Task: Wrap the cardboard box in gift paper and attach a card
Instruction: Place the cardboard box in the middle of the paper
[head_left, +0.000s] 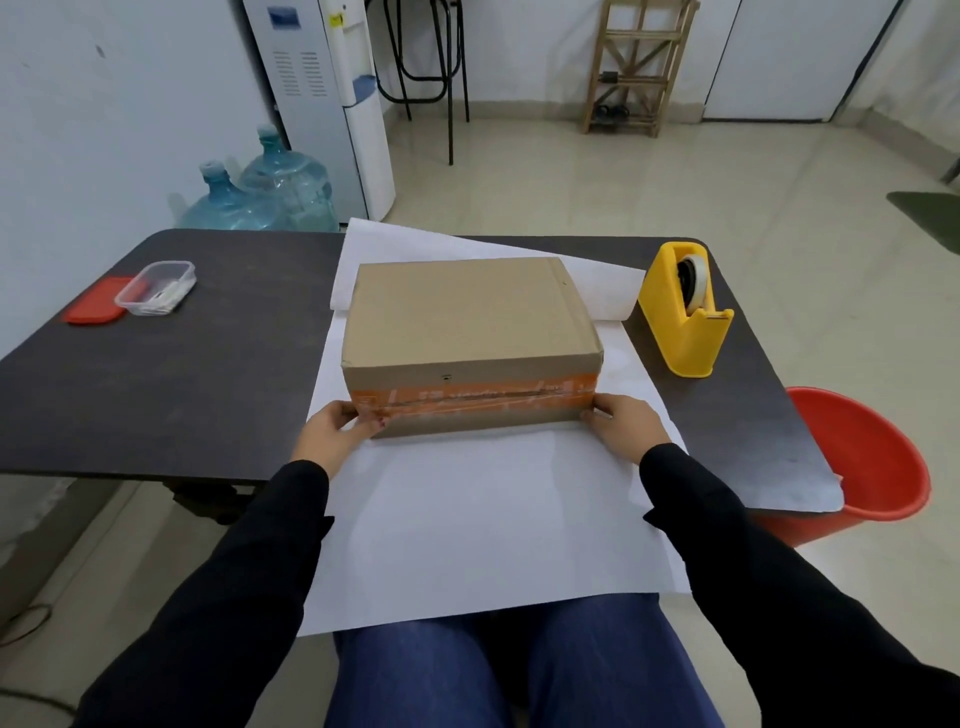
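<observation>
Head view: a wide strip of table (234, 395) lies between the clear container (156, 288) and the white paper (483, 519) (which overhangs the near edge). The left hand (335, 431) grips the near-left corner of the cardboard box (467, 317), which sits on the paper. The right hand (626, 426) grips the near-right corner, fingers curled. The tape dispenser (685, 317) is just beside the paper's right edge.

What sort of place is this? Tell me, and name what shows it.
Probably an office or workroom corner: a water dispenser with big water jugs beside it, a plain dark table, and a tiled floor.
</observation>
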